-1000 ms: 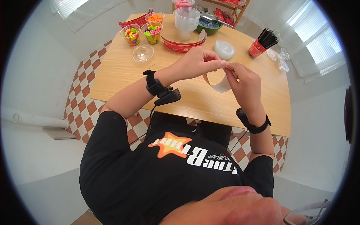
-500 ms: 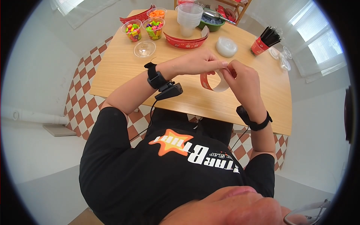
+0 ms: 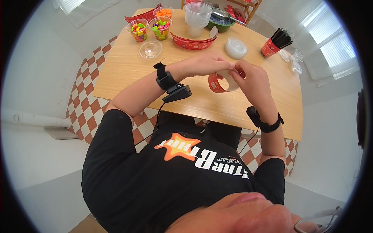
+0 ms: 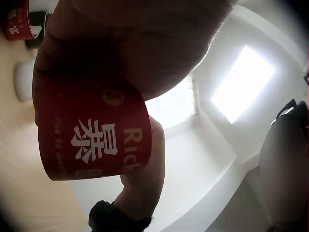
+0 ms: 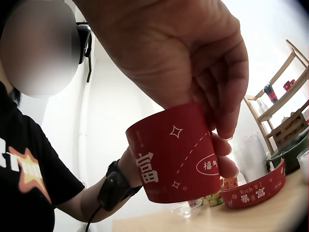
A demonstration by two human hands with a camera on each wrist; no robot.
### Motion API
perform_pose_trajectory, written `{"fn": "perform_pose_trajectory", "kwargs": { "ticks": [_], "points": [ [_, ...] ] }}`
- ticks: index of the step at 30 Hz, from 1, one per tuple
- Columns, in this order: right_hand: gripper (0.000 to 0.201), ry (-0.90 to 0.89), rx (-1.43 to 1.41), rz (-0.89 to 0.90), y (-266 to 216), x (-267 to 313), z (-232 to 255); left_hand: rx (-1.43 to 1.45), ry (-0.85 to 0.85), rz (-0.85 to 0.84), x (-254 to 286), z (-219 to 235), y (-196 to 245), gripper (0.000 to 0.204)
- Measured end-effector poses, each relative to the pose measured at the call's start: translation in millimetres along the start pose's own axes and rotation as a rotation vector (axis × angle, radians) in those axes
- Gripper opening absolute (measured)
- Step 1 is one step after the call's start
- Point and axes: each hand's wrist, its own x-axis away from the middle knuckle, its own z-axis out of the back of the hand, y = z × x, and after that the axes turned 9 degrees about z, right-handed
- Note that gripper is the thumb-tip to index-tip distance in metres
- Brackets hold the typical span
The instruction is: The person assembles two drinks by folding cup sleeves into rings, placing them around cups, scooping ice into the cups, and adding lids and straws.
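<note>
A red paper cup sleeve (image 3: 216, 85) with white printed characters is bent into a ring above the table, its pale inside partly showing. My left hand (image 3: 208, 64) pinches its upper edge from the left. From the right, my right hand (image 3: 251, 77) pinches it too, and the fingertips of both hands meet at the ends of the band. In the left wrist view the printed front of the sleeve (image 4: 94, 140) hangs below the fingers. The right wrist view shows the sleeve (image 5: 174, 154) curved under the right hand; the overlap of its ends is hidden by fingers.
Beyond the hands lie more red sleeves (image 3: 192, 43), stacked clear cups (image 3: 197, 17) and stacked lids (image 3: 236, 48). At the left are a clear dome lid (image 3: 150, 49) and cups of colourful pieces (image 3: 160, 31). A holder of black straws (image 3: 270, 48) stands right, a green bowl (image 3: 223, 28) at the back.
The sleeve has turned so that more of its red printed outside shows, and its loop is rounder. Both hands stay together, with small finger movements at the joined ends.
</note>
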Motion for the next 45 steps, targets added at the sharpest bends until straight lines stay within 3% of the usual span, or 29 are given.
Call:
{"fn": "perform_pose_trajectory", "kwargs": {
  "ticks": [5,10,13,25,28,32,34,36,38,39,41,42,45],
  "points": [
    [0.02,-0.044,0.043,-0.022,7,0,-8,-0.053,-0.05,0.044,-7,0,-9,0.046],
    [0.016,0.049,-0.258,-0.053,21,-1,-17,0.104,0.082,0.024,-9,-7,-18,0.04],
    [0.017,-0.009,-0.315,-0.054,34,-2,-26,0.18,0.065,0.086,-18,-4,-34,0.037],
    [0.017,0.018,-0.198,-0.035,72,-12,-83,-0.056,0.234,-0.03,-56,11,-96,0.032],
    [0.018,-0.026,-0.157,-0.011,78,-13,-94,-0.028,0.195,-0.026,-60,13,-111,0.032],
    [0.021,-0.067,-0.238,-0.052,83,-21,-79,0.158,0.186,-0.095,-59,10,-121,0.035],
    [0.024,0.115,-0.197,-0.022,88,-36,-67,0.299,0.163,-0.124,-60,8,-123,0.039],
    [0.025,0.138,-0.171,-0.028,86,-56,-53,0.242,0.142,-0.172,-60,8,-122,0.04],
    [0.028,0.164,-0.064,0.11,85,-81,-45,0.18,0.124,-0.222,-56,7,-118,0.042],
    [0.028,0.166,-0.061,0.11,84,-94,-44,0.231,0.078,-0.162,-54,5,-116,0.042],
    [0.03,0.164,0.063,0.349,83,-121,-47,0.275,0.03,-0.086,-52,5,-110,0.043],
    [0.03,0.165,0.062,0.353,84,-134,-52,0.274,0.033,-0.087,-54,5,-113,0.043],
    [0.031,0.196,0.13,0.488,85,-173,-67,0.244,0.073,-0.213,-60,7,-122,0.043]
  ]
}}
